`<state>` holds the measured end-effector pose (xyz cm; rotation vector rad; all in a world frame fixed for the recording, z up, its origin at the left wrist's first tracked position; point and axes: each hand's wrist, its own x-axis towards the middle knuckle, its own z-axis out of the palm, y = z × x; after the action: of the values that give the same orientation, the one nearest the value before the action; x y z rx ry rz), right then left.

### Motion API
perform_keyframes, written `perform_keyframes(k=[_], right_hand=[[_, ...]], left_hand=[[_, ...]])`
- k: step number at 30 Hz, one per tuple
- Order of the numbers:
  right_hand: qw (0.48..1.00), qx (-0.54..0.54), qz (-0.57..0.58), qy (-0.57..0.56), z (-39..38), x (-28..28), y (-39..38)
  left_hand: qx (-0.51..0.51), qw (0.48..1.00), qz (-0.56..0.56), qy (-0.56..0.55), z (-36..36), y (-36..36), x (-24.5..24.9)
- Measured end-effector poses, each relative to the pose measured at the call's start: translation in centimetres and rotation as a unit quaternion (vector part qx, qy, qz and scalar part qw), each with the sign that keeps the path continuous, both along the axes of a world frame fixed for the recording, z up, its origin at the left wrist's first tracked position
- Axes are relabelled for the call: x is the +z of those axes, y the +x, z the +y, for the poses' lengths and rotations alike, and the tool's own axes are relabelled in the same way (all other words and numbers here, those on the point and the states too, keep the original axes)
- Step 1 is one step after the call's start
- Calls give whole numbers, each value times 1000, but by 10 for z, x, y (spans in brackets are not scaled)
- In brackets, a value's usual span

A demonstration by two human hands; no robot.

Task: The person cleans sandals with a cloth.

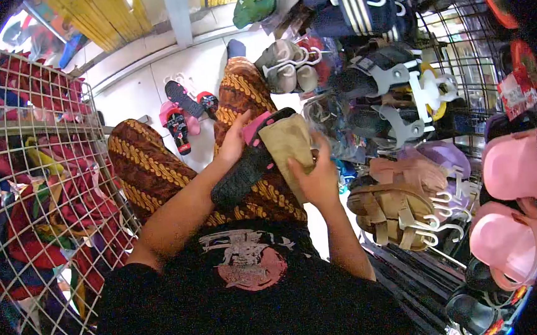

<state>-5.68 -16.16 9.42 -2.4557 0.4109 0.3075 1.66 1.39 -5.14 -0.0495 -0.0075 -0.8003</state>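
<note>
My left hand [234, 140] grips a dark sandal [241, 179] with pink spots and a pink strap, above my lap. The fingers are partly hidden behind the strap. My right hand [319, 175] is closed on a flat tan piece like a folded cloth [287, 144], which lies over the sandal's right side and covers part of it. On the floor beyond my knees are a black and red sandal [177, 129] with pink edging and another dark sole with pink dots [184, 99], beside white hangers.
A wire rack [38, 165] with red and colourful fabric stands at the left. Along the right hang sandals on hooks, among them brown ones [393, 215] and pink ones [504, 241]. Grey shoes [286, 66] and green ones [251, 5] are further ahead.
</note>
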Motion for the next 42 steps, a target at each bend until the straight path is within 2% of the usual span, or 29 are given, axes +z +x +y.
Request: perform_keyframes(k=[1, 2, 3, 4, 5, 7, 8, 9, 12, 15, 16, 17, 19, 21, 22, 23, 25, 27, 28, 29, 30, 32, 33, 34, 36, 37, 38, 41, 42], right_hand=[[999, -17, -25, 28, 2, 0, 2], [997, -8, -71, 35, 6, -5, 2], [992, 2, -116, 42, 10, -14, -3], [986, 8, -158, 51, 14, -21, -8], [986, 29, -166, 17, 17, -26, -7], [979, 65, -187, -58, 20, -31, -5], [970, 96, -195, -105, 22, -31, -5], [967, 133, -197, -90, 26, -29, -2], [956, 211, -198, -56, 41, -16, -5], [962, 187, -187, -62, 31, -23, 1], [964, 149, -204, -81, 25, -30, 7], [957, 119, -241, -114, 16, -42, 13], [967, 72, -235, -69, 17, -34, 15], [956, 146, -232, -102, 29, -26, 0], [955, 196, -216, -53, 34, -20, -3], [956, 181, -226, -58, 31, -19, -2], [956, 150, -242, -65, 25, -22, 5], [942, 85, -304, -118, 13, -35, 18], [940, 95, -308, -110, 12, -37, 17], [939, 104, -310, -105, 14, -39, 12], [942, 122, -302, -80, 22, -41, 3], [935, 157, -311, -64, 33, -39, -3], [924, 168, -340, -53, 34, -37, 3], [935, 122, -330, -51, 29, -41, 9], [948, 37, -314, -39, 20, -50, 17], [945, 59, -319, -52, 19, -48, 14], [940, 83, -325, -64, 22, -43, 9], [929, 131, -342, -60, 31, -34, 3], [927, 126, -348, -66, 26, -36, 6]], left_hand=[[9, 1000, 5, -15, -3, 0, -1], [73, 985, 13, 154, -7, -4, -11], [137, 938, 26, 316, -10, -5, -15], [139, 916, 108, 361, -12, -4, -4], [133, 923, 103, 345, -12, -5, -17], [117, 940, 87, 309, -29, -7, -87], [117, 938, 79, 317, -32, -3, -86], [116, 936, 71, 326, -35, 1, -85], [125, 888, 58, 440, -13, -2, 4], [81, 930, 50, 354, -7, 5, 14], [3, 984, 30, 176, -5, 7, -7], [-4, 977, 35, 210, -6, -1, -25], [-18, 961, 35, 275, -9, 1, 3], [53, 932, -18, 358, -9, 3, 17], [82, 913, -43, 397, -13, 0, 19], [58, 950, 9, 306, -12, -1, 8], [48, 865, -217, 450, -5, 6, 15], [-47, 952, -25, 301, -1, -2, 46], [-57, 958, -40, 280, 2, -3, 51], [-65, 945, -38, 318, 6, -4, 57], [12, 942, -63, 329, -3, -5, 46], [19, 955, 2, 297, -19, 4, -6], [-37, 918, -24, 395, -15, 5, 16], [-91, 867, -50, 487, -1, 6, 60], [-54, 952, -161, 255, 0, 6, 40], [-53, 971, -199, 124, 2, 6, 38], [-36, 894, -274, 352, 3, 2, 36], [-91, 772, -239, 582, 5, 5, 61], [-127, 781, -165, 589, 11, 8, 105]])
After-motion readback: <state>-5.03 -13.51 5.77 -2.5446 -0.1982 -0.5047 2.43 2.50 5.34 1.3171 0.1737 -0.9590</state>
